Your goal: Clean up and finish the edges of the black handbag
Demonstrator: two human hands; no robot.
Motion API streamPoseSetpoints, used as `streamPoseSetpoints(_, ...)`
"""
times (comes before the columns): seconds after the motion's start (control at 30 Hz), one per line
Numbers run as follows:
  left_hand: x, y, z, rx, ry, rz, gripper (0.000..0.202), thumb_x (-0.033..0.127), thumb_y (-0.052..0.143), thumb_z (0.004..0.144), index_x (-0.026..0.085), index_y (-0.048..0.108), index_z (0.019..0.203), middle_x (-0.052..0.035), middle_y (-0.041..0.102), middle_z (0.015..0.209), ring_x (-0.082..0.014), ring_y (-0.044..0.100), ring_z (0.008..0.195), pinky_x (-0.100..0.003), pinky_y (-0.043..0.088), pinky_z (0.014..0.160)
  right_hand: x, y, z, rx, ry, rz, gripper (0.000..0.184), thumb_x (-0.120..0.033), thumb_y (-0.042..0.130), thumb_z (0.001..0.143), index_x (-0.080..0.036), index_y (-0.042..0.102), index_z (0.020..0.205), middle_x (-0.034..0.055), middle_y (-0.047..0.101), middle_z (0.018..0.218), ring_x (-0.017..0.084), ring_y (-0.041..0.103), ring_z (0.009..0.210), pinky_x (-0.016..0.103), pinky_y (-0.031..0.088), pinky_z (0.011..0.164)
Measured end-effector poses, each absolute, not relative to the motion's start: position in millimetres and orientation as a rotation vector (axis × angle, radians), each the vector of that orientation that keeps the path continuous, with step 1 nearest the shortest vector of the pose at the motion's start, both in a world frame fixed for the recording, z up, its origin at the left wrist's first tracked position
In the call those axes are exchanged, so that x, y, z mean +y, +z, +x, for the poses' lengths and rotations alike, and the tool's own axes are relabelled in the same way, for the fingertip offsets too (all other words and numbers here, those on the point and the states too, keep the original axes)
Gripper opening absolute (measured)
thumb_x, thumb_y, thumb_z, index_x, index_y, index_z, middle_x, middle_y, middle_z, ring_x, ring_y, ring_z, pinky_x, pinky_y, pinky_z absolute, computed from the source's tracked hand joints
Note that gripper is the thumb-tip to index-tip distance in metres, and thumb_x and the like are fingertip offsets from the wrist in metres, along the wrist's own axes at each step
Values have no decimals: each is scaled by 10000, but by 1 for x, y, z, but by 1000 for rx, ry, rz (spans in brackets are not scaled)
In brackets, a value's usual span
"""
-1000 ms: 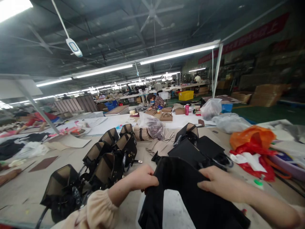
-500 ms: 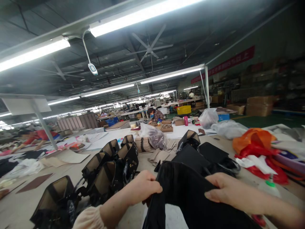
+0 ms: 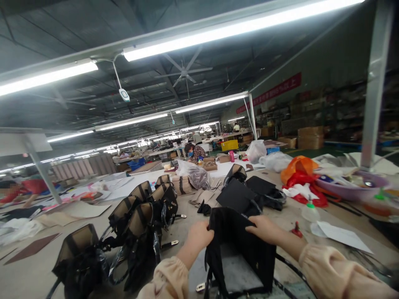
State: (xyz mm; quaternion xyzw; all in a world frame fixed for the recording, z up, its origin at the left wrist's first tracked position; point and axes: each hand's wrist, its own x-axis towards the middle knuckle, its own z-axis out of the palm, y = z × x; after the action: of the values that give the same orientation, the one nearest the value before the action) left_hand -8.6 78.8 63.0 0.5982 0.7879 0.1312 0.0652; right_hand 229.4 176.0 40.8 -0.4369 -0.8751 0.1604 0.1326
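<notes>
A black handbag (image 3: 264,259) stands in front of me, its top held apart so that the grey inside shows. My left hand (image 3: 199,236) is closed on the bag's left rim, thumb toward the inside. On the opposite rim, my right hand (image 3: 264,230) pinches the edge. A strap with a gold-coloured metal end (image 3: 201,286) sticks out at the bag's lower left. Left of my hands stand several black handbags with tan linings (image 3: 137,230), some handles wrapped in clear plastic. Beyond the held bag lie more black bag pieces (image 3: 237,197).
To the right are a red and orange plastic bag (image 3: 301,170), a purple basin (image 3: 346,191), a green-capped bottle (image 3: 311,212) and white paper (image 3: 341,236). A brown sheet (image 3: 33,249) lies at left. Another person (image 3: 198,153) works across the table. A metal post (image 3: 374,87) rises at right.
The bag has been lowered and turned more upright, its opening now facing me. Both hands still grip its rim. My view has shifted right, bringing the basin and post into sight.
</notes>
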Motion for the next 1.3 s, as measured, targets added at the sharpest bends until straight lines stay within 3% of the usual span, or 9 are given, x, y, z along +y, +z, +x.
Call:
streamPoseSetpoints(0.13,93,60,-13,2315,768,1927,454,250,615,727,211,553,1175,-53,639,1073,-165,614,877,-258,455,809,174,39,225,-2532,451,-1239,190,-319,563,775,-184,679,841,94,700,894,250,637,866,303,438,727)
streamPoseSetpoints(0.37,128,58,-17,2207,829,2031,298,206,618,751,223,657,1046,-33,620,1070,-157,601,889,-253,461,845,183,35,223,-2545,504,-1190,149,-291,571,755,-200,678,804,62,706,864,224,641,846,272,430,704)
streamPoseSetpoints(0.6,145,57,-14,2306,509,2273,258,203,476,844,239,679,1000,-39,634,1066,-163,598,928,-258,444,846,185,39,231,-2557,552,-1219,154,-297,546,786,-208,668,815,59,702,851,223,640,838,271,432,693)
streamPoseSetpoints(0.73,148,56,-13,2341,392,2315,259,213,438,862,194,694,892,-59,621,1100,-158,612,883,-252,452,791,177,46,227,-2618,261,-1345,178,-318,568,798,-191,650,890,99,684,874,262,635,846,315,436,699)
streamPoseSetpoints(0.9,154,53,-15,2381,405,2284,206,222,469,847,202,674,858,-43,624,1065,-155,613,844,-259,450,755,159,58,200,-2565,-190,-1413,438,-86,521,788,-154,528,1221,128,638,971,277,599,876,343,450,689)
streamPoseSetpoints(0.97,157,52,-16,2392,451,2265,165,225,502,828,208,665,849,-29,630,1028,-155,610,827,-258,446,740,155,60,185,-2516,-292,-1367,446,-50,466,800,-136,523,1234,139,618,1004,276,573,902,351,450,715)
streamPoseSetpoints(1.07,161,52,-20,2377,514,2254,153,195,511,814,208,663,819,-17,636,970,-148,605,799,-250,435,717,158,54,166,-2465,-268,-1233,366,-74,471,809,-152,579,1149,120,599,1030,254,543,926,340,437,787)
streamPoseSetpoints(1.17,165,52,-25,2306,576,2280,157,187,514,811,202,665,774,-19,625,946,-136,592,779,-243,422,706,170,41,159,-2382,-220,-1262,428,-80,489,796,-156,536,1215,122,571,1109,247,529,971,328,422,827)
streamPoseSetpoints(1.3,171,47,-35,2047,734,2373,155,148,542,782,196,667,704,-9,591,899,-117,563,770,-231,414,715,185,29,165,-2379,-92,-1376,446,-70,436,816,-146,507,1250,125,593,1095,225,583,919,299,440,749)
